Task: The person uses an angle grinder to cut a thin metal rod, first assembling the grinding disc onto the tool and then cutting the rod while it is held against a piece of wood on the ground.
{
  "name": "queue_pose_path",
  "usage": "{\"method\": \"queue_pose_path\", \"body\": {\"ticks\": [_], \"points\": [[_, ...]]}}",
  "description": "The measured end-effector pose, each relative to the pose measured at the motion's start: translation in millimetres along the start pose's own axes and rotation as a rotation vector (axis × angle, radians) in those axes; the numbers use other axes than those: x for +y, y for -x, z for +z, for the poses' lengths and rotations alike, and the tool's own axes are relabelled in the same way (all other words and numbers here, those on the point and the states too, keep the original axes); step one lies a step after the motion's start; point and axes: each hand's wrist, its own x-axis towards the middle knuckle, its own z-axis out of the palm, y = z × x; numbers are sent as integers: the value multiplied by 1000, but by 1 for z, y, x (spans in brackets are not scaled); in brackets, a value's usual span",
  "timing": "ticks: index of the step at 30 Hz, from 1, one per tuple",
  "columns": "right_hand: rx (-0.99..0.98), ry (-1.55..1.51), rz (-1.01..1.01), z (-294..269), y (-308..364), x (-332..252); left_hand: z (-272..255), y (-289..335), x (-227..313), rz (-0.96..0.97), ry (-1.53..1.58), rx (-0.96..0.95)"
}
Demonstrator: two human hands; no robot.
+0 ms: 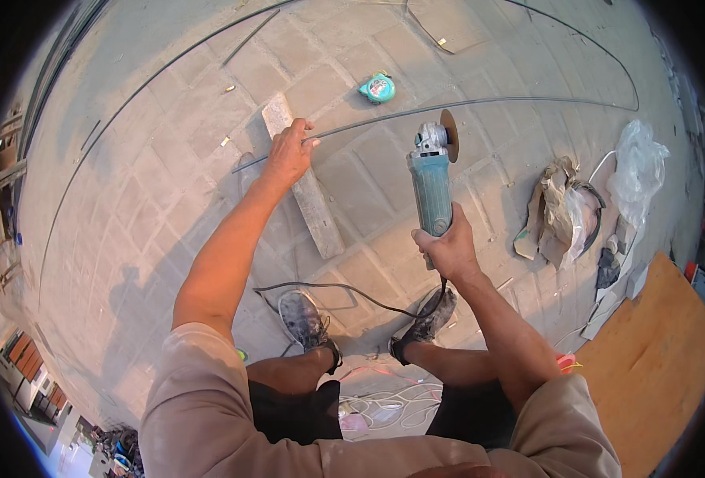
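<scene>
My left hand (291, 150) is closed round a thin dark metal rod (384, 117) near its left end. Under the rod lies a pale, long block (320, 219), dusty and set at a slant on the paving. In my right hand (452, 247) is a teal angle grinder (432, 191), gripped by its rear body with the head pointing away from me. Its brown cutting disc (450, 137) stands edge-up beside the rod's line; whether it spins or touches the rod, I cannot tell. A black cord (352, 293) trails from the grinder past my shoes.
A teal tape measure (379, 88) lies beyond the rod. To the right are torn brown paper (558, 213), a clear plastic bag (638, 163) and a wooden board (657, 358). Loose pale cables (400, 402) lie between my legs. A long rod (155, 76) curves across the left.
</scene>
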Motion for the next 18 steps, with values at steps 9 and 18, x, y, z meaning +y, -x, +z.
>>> {"method": "queue_pose_path", "body": {"ticks": [9, 18], "points": [[-106, 92, -295, 119, -15, -48, -74, 70, -118, -115, -168, 32], [-31, 91, -265, 182, -37, -36, -70, 74, -122, -115, -25, 27]]}}
